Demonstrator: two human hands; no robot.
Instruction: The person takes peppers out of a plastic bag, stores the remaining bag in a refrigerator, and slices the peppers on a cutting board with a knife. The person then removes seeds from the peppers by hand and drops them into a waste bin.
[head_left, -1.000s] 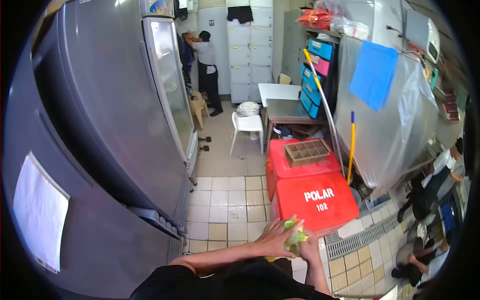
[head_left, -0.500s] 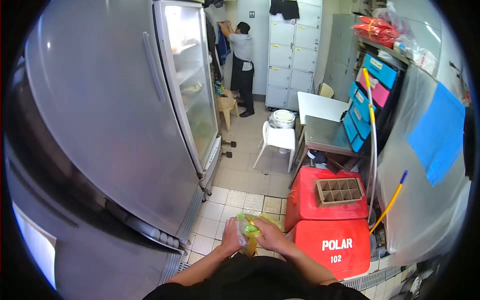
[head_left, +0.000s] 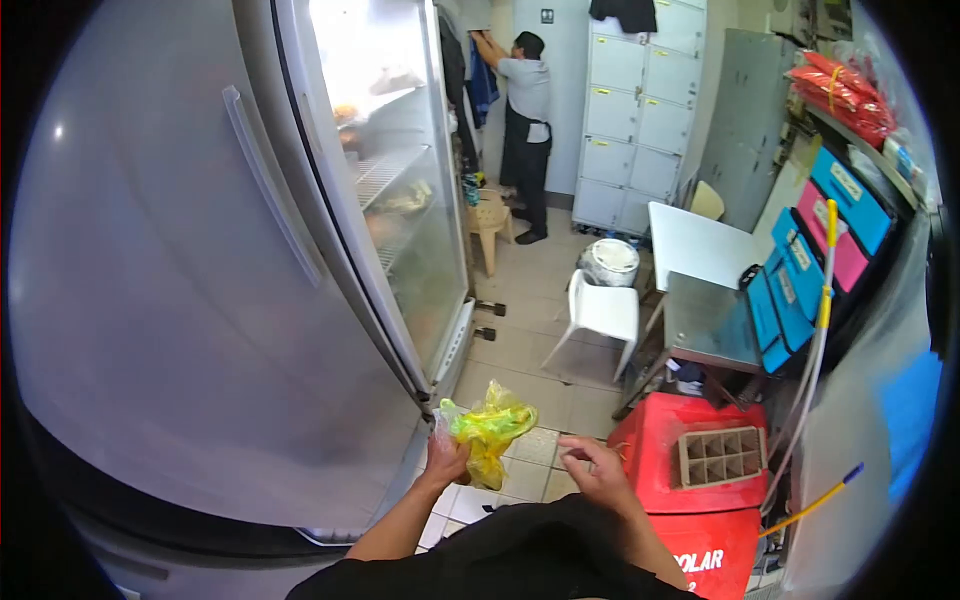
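A crumpled yellow-green plastic bag [head_left: 488,432] hangs from my left hand [head_left: 447,462], whose fingers are wrapped round its left side along with some clear plastic. What the bag contains cannot be made out. To its right, my right hand [head_left: 594,467] is apart from the bag, with its fingers spread and nothing in them. Ahead on the left is a glass-door fridge [head_left: 440,290], lit inside, with food on its wire shelves.
A steel cabinet [head_left: 180,300] fills the left side. On the right are red coolers [head_left: 655,450] with a divided tray [head_left: 722,457], and a steel table [head_left: 712,322]. A white chair [head_left: 605,308] stands mid-floor. A person [head_left: 527,135] reaches up at the back wall.
My view has turned right to left and moved closer to the fridge. My right hand has let go of the bag and moved right; my left hand still holds it.
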